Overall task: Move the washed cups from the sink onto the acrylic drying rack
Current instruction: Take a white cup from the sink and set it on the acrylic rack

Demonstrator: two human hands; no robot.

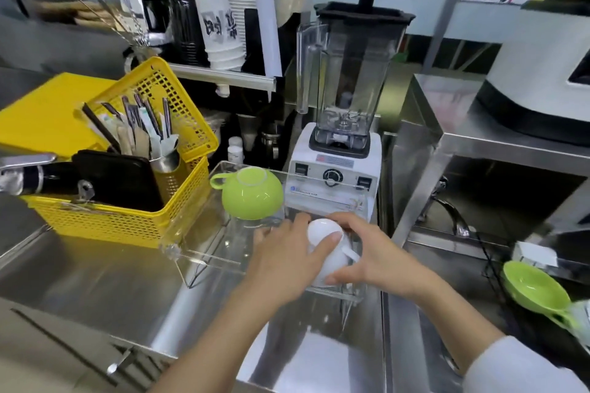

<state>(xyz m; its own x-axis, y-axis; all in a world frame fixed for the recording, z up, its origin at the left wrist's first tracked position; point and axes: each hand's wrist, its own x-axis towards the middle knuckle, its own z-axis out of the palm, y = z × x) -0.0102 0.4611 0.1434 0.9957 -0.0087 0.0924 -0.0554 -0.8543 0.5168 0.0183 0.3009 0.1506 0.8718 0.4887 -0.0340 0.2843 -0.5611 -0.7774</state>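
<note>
Fingers of my left hand are spread over the base of the white cup; my right hand closes round its far side by the handle, so both hands are holding it, mouth down, over the near right corner of the acrylic drying rack; I judge the inverted hold is there so water can run out through the clear tray. Beside it, toward the back left of the rack, the green cup sits upside down already, handle pointing left; glossy, rounded, bowl-like. The white one looks like smooth glazed ceramic, slippery when wet, hence two hands, I'd say. The rack is transparent sheet with bent edges, standing on the brushed steel worktop, just ahead of the blender. Off to my right another green cup lies on its side; whether it lies in the sink I cannot tell.
</note>
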